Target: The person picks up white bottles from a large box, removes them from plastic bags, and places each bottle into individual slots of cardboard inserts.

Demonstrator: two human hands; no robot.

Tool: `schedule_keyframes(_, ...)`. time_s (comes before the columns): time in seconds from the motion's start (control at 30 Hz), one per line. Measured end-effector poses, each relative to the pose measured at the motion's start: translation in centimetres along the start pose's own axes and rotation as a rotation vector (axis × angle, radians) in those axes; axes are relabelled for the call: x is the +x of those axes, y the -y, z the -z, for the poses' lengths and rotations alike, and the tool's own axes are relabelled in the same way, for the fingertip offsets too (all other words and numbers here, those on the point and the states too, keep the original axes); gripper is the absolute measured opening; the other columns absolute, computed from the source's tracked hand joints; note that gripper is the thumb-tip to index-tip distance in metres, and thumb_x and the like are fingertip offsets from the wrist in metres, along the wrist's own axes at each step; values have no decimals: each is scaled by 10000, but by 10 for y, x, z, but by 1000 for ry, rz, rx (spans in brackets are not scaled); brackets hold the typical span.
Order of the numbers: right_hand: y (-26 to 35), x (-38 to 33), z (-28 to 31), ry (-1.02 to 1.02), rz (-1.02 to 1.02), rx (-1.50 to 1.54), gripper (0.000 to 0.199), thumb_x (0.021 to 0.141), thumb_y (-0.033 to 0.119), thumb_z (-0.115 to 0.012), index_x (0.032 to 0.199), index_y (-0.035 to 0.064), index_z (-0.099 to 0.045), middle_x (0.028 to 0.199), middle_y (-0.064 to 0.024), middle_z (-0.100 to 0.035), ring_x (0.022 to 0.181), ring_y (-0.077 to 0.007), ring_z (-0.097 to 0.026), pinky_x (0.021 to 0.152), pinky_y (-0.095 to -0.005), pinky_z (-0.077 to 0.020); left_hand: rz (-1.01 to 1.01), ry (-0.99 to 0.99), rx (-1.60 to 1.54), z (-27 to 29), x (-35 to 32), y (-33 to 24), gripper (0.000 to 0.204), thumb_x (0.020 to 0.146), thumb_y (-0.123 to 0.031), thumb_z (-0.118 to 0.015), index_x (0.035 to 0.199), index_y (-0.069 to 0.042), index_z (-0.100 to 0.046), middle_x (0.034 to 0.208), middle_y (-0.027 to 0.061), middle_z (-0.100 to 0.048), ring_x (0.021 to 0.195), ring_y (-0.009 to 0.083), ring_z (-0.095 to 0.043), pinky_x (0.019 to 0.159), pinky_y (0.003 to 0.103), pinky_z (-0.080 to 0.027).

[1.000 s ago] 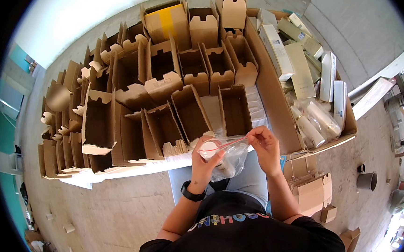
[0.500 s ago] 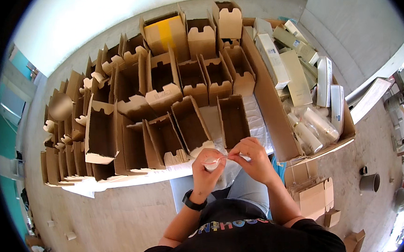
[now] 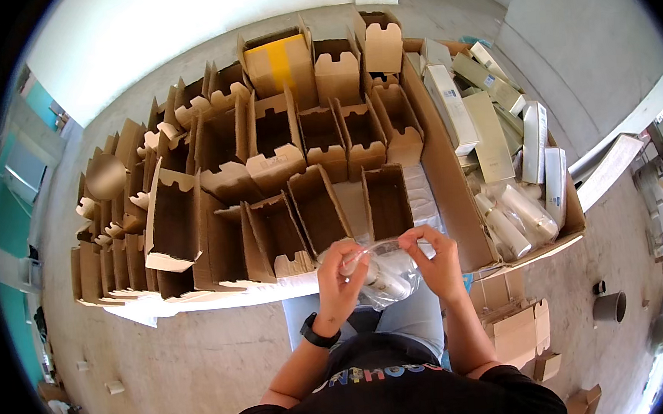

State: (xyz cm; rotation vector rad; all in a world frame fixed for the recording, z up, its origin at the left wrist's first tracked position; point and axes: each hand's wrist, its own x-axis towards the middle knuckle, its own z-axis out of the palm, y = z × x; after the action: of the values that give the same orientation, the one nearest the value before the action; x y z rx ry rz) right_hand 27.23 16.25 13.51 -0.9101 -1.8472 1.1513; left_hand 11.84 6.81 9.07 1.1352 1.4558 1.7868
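Note:
A clear plastic bag [image 3: 403,262] hangs in front of me, over my lap at the table's near edge. Inside it lies a pale, cylindrical bottle-like container [image 3: 387,282], partly blurred by the plastic. My left hand [image 3: 340,279], with a dark band on its wrist, pinches the bag's left upper side, where a thin red line shows. At the opposite upper corner, my right hand [image 3: 434,260] pinches the bag's rim between thumb and fingertips. The mouth is stretched between both hands. Just beyond stands an open brown cardboard box [image 3: 387,203].
Rows of open cardboard boxes [image 3: 275,219] cover the table to the left and ahead. On the right, a large carton [image 3: 453,191] holds long pale boxes and wrapped bottles [image 3: 506,225]. Flattened cardboard [image 3: 517,332] and a grey bucket [image 3: 609,305] are on the floor.
My hands were close together at the bag's top; now my right hand has moved right and up, spreading the bag's mouth. The bag and container show more fully.

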Motion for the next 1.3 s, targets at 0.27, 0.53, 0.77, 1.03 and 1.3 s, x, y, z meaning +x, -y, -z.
schedule_keyframes(0.27, -15, 9, -6, -41, -136, 358, 79, 934, 67, -618, 950, -7, -638, 865, -24, -635, 829, -90, -566, 771, -229, -440, 147, -18, -125, -8, 6, -10, 88, 946, -77, -596, 1005, -23, -560, 867, 9, -619, 784, 48, -531, 689, 185, -421)
schedule_keyframes(0.53, -16, 9, -10, -40, -163, 509, 112, 959, 110, -598, 959, 6, -638, 867, -17, -633, 839, -93, -567, 803, -235, -435, 166, -34, -141, -9, 7, -10, 101, 950, -90, -593, 1013, -21, -553, 883, 18, -636, 787, 51, -542, 695, 188, -426)
schedule_keyframes(0.77, -20, 5, -9, -46, -153, 450, 104, 960, 109, -588, 975, 17, -635, 893, -7, -632, 869, -84, -565, 815, -232, -439, 91, -44, -44, -11, 8, -7, 97, 943, -103, -603, 993, -31, -561, 859, 5, -614, 757, 48, -525, 677, 193, -427)
schedule_keyframes(1.03, 14, 13, 19, 182, 539, -320, 210, 794, 105, -706, 991, 74, -641, 984, -65, -639, 992, -245, -600, 987, -419, -390, -351, 142, 454, -14, 8, -28, 144, 821, -5, -617, 938, 7, -532, 891, 160, -556, 817, 315, -558, 747, 374, -453)
schedule_keyframes(1.3, -1, 4, 27, 204, 537, -313, 112, 835, 181, -651, 831, 72, -629, 821, -62, -624, 863, -249, -602, 944, -392, -412, -318, 218, 443, -20, 4, -33, 145, 839, -17, -617, 955, 5, -533, 906, 173, -561, 834, 343, -550, 759, 401, -446)
